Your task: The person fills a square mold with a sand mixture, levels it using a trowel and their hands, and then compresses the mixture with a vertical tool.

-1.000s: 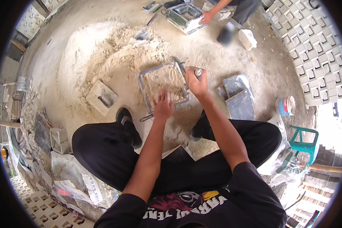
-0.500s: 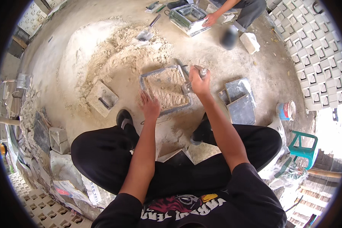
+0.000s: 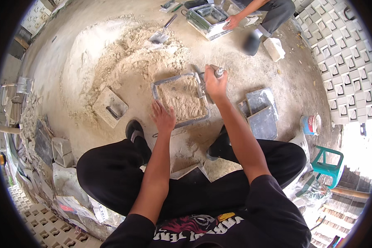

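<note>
A rectangular metal mould frame (image 3: pixel 155 91) lies on the ground between my feet, filled with damp, sandy tan mix (image 3: pixel 180 99) whose surface is rough and uneven. My left hand (image 3: pixel 164 118) rests at the frame's near left corner, fingers spread and holding nothing. In my right hand (image 3: pixel 215 84) is the handle of a trowel, gripped just beyond the frame's right side. Its blade (image 3: pixel 201 90) stands at the right rim, mostly edge-on to me, and part of it is hard to make out.
A heap of loose mix (image 3: pixel 124 53) spreads beyond the frame, with a shovel-like scoop (image 3: pixel 159 37) on it. Left lies a handled float block (image 3: pixel 110 106); right, dark metal plates (image 3: pixel 263 120), a bucket (image 3: pixel 311 125) and a green stool (image 3: pixel 328 165). Another person's hand (image 3: pixel 234 21) touches a second mould (image 3: pixel 208 20).
My right hand has shifted slightly away from me, with the trowel at the frame's right rim. The ridged mix looks more evenly spread. My left hand stays at the near left corner.
</note>
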A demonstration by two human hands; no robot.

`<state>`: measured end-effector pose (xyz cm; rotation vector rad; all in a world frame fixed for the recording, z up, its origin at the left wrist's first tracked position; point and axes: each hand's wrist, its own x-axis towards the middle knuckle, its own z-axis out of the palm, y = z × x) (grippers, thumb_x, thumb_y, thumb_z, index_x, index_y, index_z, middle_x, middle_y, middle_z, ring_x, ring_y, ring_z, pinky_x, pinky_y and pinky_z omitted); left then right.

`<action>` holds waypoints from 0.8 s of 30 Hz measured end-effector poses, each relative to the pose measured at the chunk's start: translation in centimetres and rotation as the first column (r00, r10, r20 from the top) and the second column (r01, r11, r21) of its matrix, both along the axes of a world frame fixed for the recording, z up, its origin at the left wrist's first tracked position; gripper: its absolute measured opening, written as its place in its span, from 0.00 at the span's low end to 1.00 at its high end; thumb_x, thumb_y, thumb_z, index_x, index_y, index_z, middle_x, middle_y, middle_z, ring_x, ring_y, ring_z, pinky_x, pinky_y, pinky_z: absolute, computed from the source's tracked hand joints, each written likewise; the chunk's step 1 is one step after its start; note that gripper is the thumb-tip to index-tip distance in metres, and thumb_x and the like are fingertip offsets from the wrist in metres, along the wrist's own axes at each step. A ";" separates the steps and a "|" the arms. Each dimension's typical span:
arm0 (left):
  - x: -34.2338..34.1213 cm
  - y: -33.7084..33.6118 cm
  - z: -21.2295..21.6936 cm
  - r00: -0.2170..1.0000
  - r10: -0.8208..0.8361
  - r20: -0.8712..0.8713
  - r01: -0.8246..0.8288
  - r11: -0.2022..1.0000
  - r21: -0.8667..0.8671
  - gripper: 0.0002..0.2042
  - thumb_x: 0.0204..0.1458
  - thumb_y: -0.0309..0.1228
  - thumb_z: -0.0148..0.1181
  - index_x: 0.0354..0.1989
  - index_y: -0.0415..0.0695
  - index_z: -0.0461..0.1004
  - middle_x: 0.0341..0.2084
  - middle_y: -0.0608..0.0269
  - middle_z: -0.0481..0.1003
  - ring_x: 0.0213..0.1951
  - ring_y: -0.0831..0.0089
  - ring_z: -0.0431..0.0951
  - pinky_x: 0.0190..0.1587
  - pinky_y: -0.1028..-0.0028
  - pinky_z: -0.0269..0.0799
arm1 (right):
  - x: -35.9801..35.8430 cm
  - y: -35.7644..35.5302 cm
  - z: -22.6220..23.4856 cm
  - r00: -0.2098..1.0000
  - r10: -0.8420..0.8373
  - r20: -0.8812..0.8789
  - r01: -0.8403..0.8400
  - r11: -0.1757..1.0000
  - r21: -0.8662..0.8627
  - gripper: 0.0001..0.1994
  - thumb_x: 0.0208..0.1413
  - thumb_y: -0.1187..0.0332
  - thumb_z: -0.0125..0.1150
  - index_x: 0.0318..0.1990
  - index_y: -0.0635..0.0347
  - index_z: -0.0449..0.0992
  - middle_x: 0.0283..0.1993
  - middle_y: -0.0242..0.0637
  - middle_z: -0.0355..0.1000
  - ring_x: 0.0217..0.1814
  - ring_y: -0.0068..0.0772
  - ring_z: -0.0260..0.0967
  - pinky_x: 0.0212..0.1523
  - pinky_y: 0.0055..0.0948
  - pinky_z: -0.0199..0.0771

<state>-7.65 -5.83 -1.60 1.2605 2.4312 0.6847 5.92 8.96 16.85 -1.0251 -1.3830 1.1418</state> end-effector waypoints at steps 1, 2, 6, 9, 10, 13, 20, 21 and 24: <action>0.3 0.2 0.2 1.000 -0.007 0.005 0.007 1.000 0.010 0.38 0.61 0.51 0.41 0.72 0.37 0.40 0.72 0.51 0.38 0.73 0.53 0.37 0.68 0.41 0.36 | 0.4 0.8 -0.6 0.997 -0.007 0.076 0.001 0.997 0.075 0.18 0.57 0.74 0.50 0.14 0.57 0.61 0.14 0.22 0.56 0.16 0.15 0.49 0.18 0.22 0.47; 0.0 0.1 0.0 1.000 -0.002 0.001 0.002 1.000 0.017 0.38 0.61 0.51 0.41 0.72 0.37 0.40 0.72 0.51 0.38 0.73 0.52 0.37 0.68 0.41 0.36 | -0.2 1.0 0.1 1.000 0.000 -0.004 0.001 1.000 0.020 0.18 0.57 0.74 0.50 0.14 0.57 0.61 0.14 0.23 0.56 0.16 0.15 0.49 0.18 0.22 0.47; 0.1 -0.8 -0.4 1.000 -0.006 -0.028 0.005 1.000 -0.010 0.38 0.61 0.51 0.41 0.71 0.37 0.40 0.72 0.51 0.37 0.73 0.52 0.38 0.68 0.40 0.37 | -0.9 0.4 1.6 0.992 0.015 -0.123 -0.010 0.999 0.045 0.19 0.57 0.73 0.51 0.13 0.57 0.61 0.14 0.23 0.56 0.16 0.15 0.50 0.18 0.23 0.48; -0.3 0.0 -0.6 1.000 -0.006 -0.010 0.007 0.999 0.050 0.39 0.61 0.51 0.42 0.71 0.36 0.40 0.73 0.51 0.37 0.73 0.51 0.38 0.67 0.40 0.37 | -1.2 1.1 0.4 0.999 0.007 0.050 -0.010 0.999 0.047 0.19 0.58 0.70 0.53 0.14 0.60 0.62 0.14 0.23 0.55 0.18 0.15 0.50 0.20 0.26 0.51; -0.2 0.1 -0.6 1.000 -0.011 -0.007 0.011 0.999 0.040 0.39 0.60 0.51 0.42 0.71 0.37 0.40 0.73 0.51 0.37 0.73 0.51 0.38 0.67 0.40 0.37 | -1.3 1.5 0.1 0.992 0.001 0.126 -0.003 1.000 0.014 0.19 0.58 0.70 0.53 0.14 0.62 0.63 0.14 0.23 0.55 0.19 0.15 0.50 0.20 0.28 0.53; -0.5 -0.2 -0.5 1.000 -0.005 0.012 0.005 1.000 0.022 0.39 0.60 0.51 0.43 0.72 0.37 0.39 0.73 0.50 0.36 0.73 0.51 0.38 0.68 0.40 0.37 | -1.9 1.7 2.0 0.999 0.001 -0.041 -0.002 1.000 -0.001 0.19 0.58 0.69 0.54 0.14 0.60 0.63 0.14 0.23 0.56 0.19 0.15 0.51 0.20 0.27 0.52; -0.4 -0.8 -0.4 0.999 -0.018 0.045 0.017 0.999 0.030 0.40 0.59 0.50 0.44 0.72 0.38 0.38 0.73 0.49 0.36 0.73 0.51 0.37 0.68 0.40 0.36 | -3.2 3.7 2.6 1.000 0.021 -0.023 -0.022 0.998 -0.058 0.18 0.58 0.69 0.54 0.15 0.58 0.63 0.14 0.22 0.56 0.17 0.14 0.51 0.18 0.26 0.50; -0.3 -0.6 -0.2 0.999 -0.018 0.046 0.016 0.999 0.029 0.40 0.59 0.50 0.45 0.72 0.38 0.38 0.73 0.50 0.36 0.73 0.51 0.37 0.68 0.40 0.35 | -2.9 4.5 2.4 0.998 0.024 -0.056 -0.026 0.999 -0.033 0.18 0.58 0.69 0.54 0.15 0.58 0.64 0.14 0.23 0.57 0.17 0.13 0.51 0.18 0.26 0.50; -0.3 0.1 0.0 0.999 -0.032 0.038 0.030 0.999 0.028 0.41 0.59 0.49 0.46 0.72 0.39 0.35 0.72 0.48 0.36 0.73 0.51 0.37 0.68 0.41 0.37 | -3.3 5.6 0.7 0.999 0.006 -0.052 -0.007 1.000 -0.030 0.18 0.57 0.68 0.54 0.15 0.59 0.64 0.14 0.23 0.57 0.18 0.13 0.52 0.19 0.27 0.52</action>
